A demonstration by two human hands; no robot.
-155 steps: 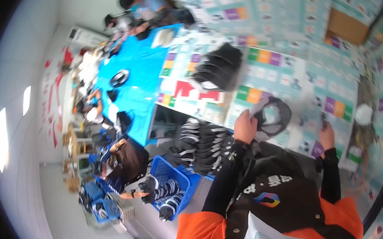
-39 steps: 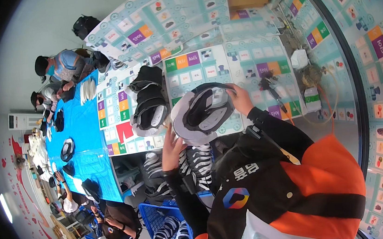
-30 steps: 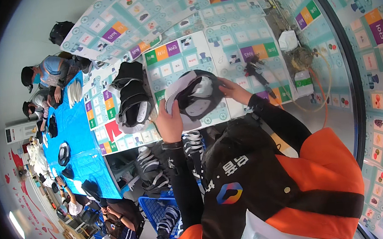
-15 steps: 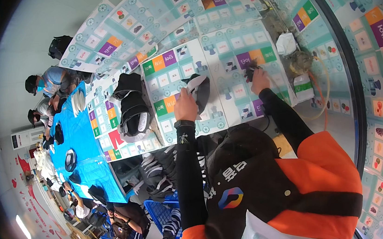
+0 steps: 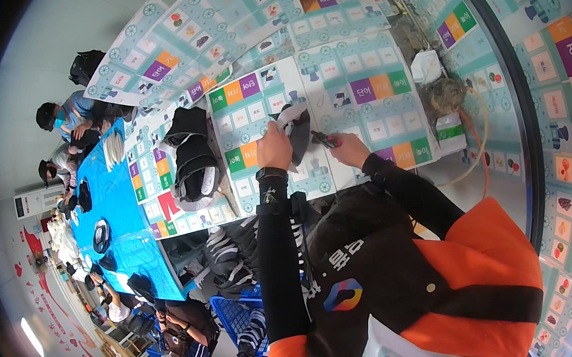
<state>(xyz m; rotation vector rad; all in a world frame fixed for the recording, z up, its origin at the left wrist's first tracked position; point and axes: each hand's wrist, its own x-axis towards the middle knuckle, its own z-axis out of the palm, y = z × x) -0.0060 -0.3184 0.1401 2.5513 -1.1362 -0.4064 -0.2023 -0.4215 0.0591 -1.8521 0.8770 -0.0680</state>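
My left hand (image 5: 274, 149) grips the edge of a black and grey cap (image 5: 301, 135), its fingers closed on the pale band. The cap lies over the printed sheets covering the table. Just right of it, my right hand (image 5: 350, 150) is closed around a small hand tool (image 5: 324, 139) with a dark tip and a bit of red, perhaps snips. The tool points at the cap's right side, close to it; whether they touch I cannot tell. Left of my left hand stands a stack of black and grey caps (image 5: 196, 170).
Blue sheeting (image 5: 119, 220) covers the adjoining table on the left, where several people sit working. Below the table edge are striped dark goods (image 5: 233, 254) and a blue basket (image 5: 228, 324). On the right are a white bag (image 5: 426, 66), a hose (image 5: 484, 137) and a dark frame (image 5: 525, 83).
My right hand has come left and nearer with the small hand tool, from the right sheet to beside the cap. My left hand keeps hold of the cap and has shifted slightly left.
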